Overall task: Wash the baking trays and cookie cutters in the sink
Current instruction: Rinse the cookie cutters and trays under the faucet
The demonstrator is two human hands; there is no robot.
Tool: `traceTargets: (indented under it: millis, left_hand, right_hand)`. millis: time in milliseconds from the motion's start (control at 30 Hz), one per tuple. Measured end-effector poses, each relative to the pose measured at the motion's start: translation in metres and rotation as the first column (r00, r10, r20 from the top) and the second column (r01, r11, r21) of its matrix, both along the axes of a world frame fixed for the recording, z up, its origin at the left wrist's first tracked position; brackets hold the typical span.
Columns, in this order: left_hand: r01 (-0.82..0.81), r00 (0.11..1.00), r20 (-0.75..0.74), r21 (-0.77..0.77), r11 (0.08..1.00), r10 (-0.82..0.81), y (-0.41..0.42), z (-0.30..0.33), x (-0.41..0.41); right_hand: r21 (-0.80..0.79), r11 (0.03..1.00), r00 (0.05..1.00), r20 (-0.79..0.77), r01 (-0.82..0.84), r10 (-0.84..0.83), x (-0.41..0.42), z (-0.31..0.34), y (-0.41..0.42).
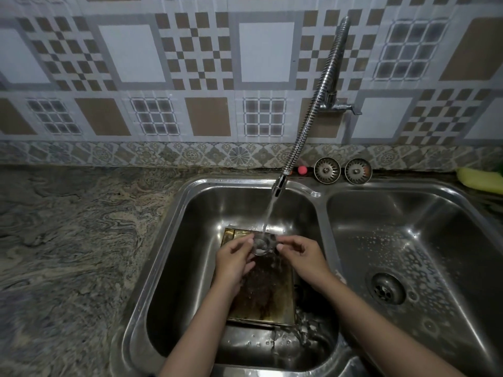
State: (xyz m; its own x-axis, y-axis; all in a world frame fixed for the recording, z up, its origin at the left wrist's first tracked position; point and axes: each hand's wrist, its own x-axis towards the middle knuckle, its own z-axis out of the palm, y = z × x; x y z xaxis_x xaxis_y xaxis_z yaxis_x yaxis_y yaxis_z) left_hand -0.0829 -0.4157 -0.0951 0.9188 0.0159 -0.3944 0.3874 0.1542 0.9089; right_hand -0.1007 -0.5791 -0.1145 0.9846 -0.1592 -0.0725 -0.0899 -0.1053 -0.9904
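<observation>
Sink (190, 213) walls are ringing the work, with open room on every side of the hands inside the left basin. Tray (268, 297) is lying flat on the basin floor directly under the fingers, its long axis running away from the person. Water (268, 213) from the tap (280, 183) is falling just ahead of the fingertips. Left hand (234, 261) and right hand (304, 258) are sitting equally near, fingers curled and pinching opposite sides of the cutter (260, 246), a small ring held between them, above the tray's far end, its opening seemingly facing up into the stream. Turning it for rinsing looks unobstructed.
</observation>
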Motion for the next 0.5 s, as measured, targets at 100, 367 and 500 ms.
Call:
traceTargets:
  millis: [100,367,500]
  left_hand:
    - [-0.024,1.000,-0.009,-0.001,1.000,0.024,0.006,0.000,0.001]
    - [-0.057,0.998,-0.029,-0.008,0.998,0.057,0.010,0.002,0.003]
    - [-0.036,0.999,-0.026,0.003,0.999,0.036,0.004,0.003,0.004]
  right_hand:
    - [-0.006,1.000,1.000,-0.009,-0.015,0.015,0.005,0.001,0.006]
    - [-0.035,0.999,0.999,-0.030,-0.013,0.012,0.011,0.007,0.014]
    - [-0.041,0.999,1.000,-0.025,0.016,-0.017,0.012,0.003,0.008]
